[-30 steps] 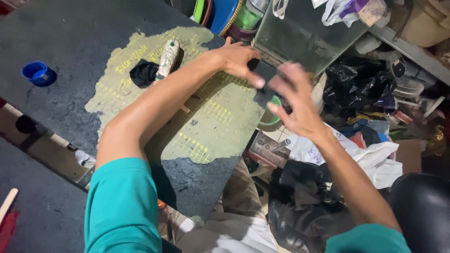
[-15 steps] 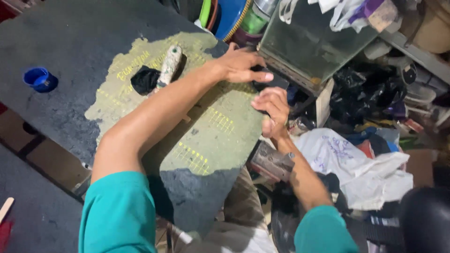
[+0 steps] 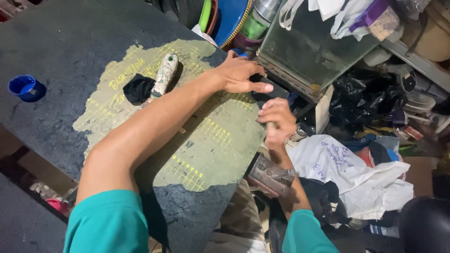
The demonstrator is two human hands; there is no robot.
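Cluttered workshop, dark board (image 3: 70, 42), left hand (image 3: 239, 75) flat, fingers spread, right hand (image 3: 276, 119) curled, grip contents unclear

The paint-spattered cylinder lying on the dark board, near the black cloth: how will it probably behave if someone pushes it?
The spattered cylinder lies on its side and looks round, so it would probably roll if pushed sideways. The black cloth touching it might stop that roll. Its crusted surface probably gives fair grip.

Dark slab (image 3: 70, 42) bears blue cup (image 3: 22, 86), black cloth (image 3: 137, 88), paint-spattered roller (image 3: 164, 75).
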